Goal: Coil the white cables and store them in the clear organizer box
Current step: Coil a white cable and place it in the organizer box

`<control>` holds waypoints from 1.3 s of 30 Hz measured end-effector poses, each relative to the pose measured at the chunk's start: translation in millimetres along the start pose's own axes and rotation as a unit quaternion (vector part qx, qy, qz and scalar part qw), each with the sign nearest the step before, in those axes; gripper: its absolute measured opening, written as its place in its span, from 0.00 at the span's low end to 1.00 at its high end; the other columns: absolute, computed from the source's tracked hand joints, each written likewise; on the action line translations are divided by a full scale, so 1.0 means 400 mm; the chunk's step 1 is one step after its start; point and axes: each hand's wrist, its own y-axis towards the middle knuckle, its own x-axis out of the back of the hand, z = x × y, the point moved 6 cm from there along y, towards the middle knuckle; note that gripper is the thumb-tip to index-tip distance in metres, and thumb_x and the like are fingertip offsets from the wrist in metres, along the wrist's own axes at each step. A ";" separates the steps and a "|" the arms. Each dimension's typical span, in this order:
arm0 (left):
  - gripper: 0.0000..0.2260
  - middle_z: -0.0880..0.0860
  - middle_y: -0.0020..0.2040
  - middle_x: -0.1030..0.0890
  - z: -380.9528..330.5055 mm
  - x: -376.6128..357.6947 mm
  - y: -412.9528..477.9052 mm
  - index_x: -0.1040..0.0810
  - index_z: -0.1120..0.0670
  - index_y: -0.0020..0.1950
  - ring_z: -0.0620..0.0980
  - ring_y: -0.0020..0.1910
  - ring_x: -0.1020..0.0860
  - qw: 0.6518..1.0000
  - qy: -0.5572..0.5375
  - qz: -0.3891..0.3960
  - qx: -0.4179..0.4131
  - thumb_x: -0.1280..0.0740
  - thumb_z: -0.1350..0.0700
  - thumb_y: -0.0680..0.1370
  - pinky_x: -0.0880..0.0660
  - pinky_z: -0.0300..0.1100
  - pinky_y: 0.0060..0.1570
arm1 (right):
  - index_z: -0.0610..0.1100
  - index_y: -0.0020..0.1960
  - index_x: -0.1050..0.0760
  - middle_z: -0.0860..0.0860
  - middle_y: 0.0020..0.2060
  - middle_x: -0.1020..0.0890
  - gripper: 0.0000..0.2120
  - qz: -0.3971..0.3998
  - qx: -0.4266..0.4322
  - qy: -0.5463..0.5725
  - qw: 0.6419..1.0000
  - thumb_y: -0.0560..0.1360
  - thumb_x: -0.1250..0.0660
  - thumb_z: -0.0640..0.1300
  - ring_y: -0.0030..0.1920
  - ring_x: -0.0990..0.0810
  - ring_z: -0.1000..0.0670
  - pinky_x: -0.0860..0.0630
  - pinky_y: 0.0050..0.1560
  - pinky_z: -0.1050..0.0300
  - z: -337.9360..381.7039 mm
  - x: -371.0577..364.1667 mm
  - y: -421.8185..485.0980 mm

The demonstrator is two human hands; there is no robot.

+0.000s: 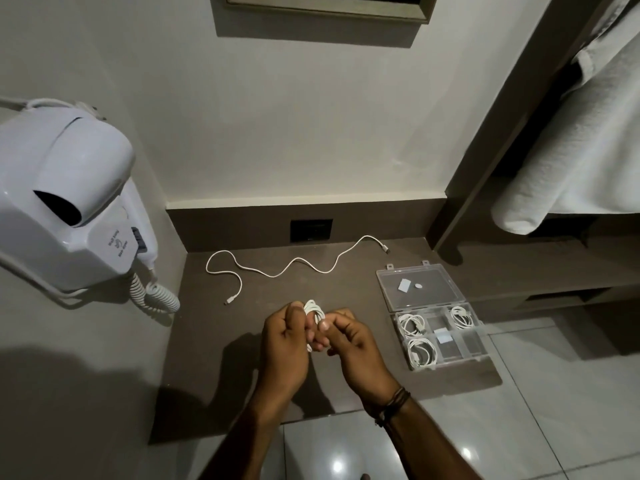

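Note:
Both my hands meet above the middle of the dark counter [214,341]. My left hand [285,344] and my right hand [353,344] together grip a small coiled white cable [313,310], whose loops stick out above my fingers. A second white cable [294,265] lies uncoiled in a wavy line across the back of the counter. The clear organizer box [479,336] stands open at the right, its lid [419,285] laid back. Three of its compartments each hold a coiled white cable [412,323].
A wall-mounted white hair dryer [65,202] with a curly cord [156,296] hangs at the left. A dark wall socket [311,230] sits behind the counter. White towels [571,143] hang at the right over a dark shelf. The counter's front edge drops to a glossy tiled floor [519,427].

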 end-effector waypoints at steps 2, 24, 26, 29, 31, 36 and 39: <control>0.18 0.51 0.22 0.22 -0.001 -0.006 0.008 0.26 0.47 0.27 0.46 0.22 0.23 1.000 0.010 0.002 -0.018 0.46 0.49 0.75 0.26 0.37 0.24 | 0.50 0.40 0.18 0.51 0.43 0.23 0.13 -0.008 -0.057 0.016 0.998 0.81 0.36 0.47 0.41 0.25 0.53 0.32 0.44 0.57 -0.010 0.000 -0.003; 0.16 0.48 0.25 0.29 0.062 0.019 0.019 0.31 0.50 0.30 0.50 0.25 0.30 0.956 0.226 -0.051 -0.179 0.44 0.50 0.78 0.38 0.39 0.26 | 0.40 0.54 0.18 0.46 0.43 0.15 0.11 -0.025 -0.352 0.418 0.837 0.80 0.35 0.46 0.46 0.16 0.47 0.22 0.59 0.45 -0.102 -0.034 -0.066; 0.19 0.52 0.24 0.26 0.090 -0.012 0.015 0.26 0.55 0.30 0.54 0.25 0.28 0.966 0.210 -0.032 -0.146 0.44 0.49 0.77 0.34 0.44 0.27 | 0.41 0.48 0.19 0.49 0.33 0.18 0.11 -0.018 -0.347 0.443 0.826 0.81 0.37 0.45 0.41 0.18 0.48 0.23 0.60 0.43 -0.104 -0.015 -0.073; 0.20 0.50 0.23 0.29 0.136 -0.075 0.008 0.28 0.55 0.29 0.53 0.25 0.30 0.975 0.204 -0.003 -0.091 0.46 0.47 0.75 0.36 0.45 0.28 | 0.41 0.47 0.18 0.49 0.35 0.17 0.19 -0.012 -0.333 0.431 0.839 0.84 0.41 0.51 0.45 0.17 0.47 0.23 0.60 0.43 -0.125 0.049 -0.091; 0.22 0.56 0.25 0.26 0.162 -0.123 0.003 0.29 0.58 0.29 0.57 0.27 0.28 0.976 0.207 0.024 -0.060 0.47 0.45 0.75 0.33 0.48 0.28 | 0.42 0.49 0.16 0.47 0.41 0.13 0.15 -0.009 -0.318 0.375 0.871 0.83 0.37 0.50 0.48 0.14 0.47 0.19 0.56 0.44 -0.137 0.111 -0.108; 0.19 0.47 0.30 0.18 0.230 -0.302 -0.055 0.18 0.55 0.36 0.45 0.30 0.20 0.975 0.160 0.143 0.054 0.37 0.46 0.81 0.25 0.38 0.31 | 0.39 0.55 0.17 0.45 0.43 0.15 0.07 -0.091 -0.297 0.229 0.923 0.81 0.33 0.36 0.37 0.15 0.51 0.17 0.39 0.56 -0.190 0.322 -0.131; 0.15 0.42 0.29 0.19 0.256 -0.445 -0.080 0.16 0.53 0.44 0.36 0.29 0.19 0.951 0.185 0.233 0.086 0.36 0.44 0.80 0.29 0.25 0.25 | 0.30 0.59 0.20 0.42 0.45 0.16 0.10 -0.170 -0.297 0.157 0.926 0.82 0.34 0.35 0.35 0.18 0.50 0.19 0.36 0.57 -0.232 0.480 -0.139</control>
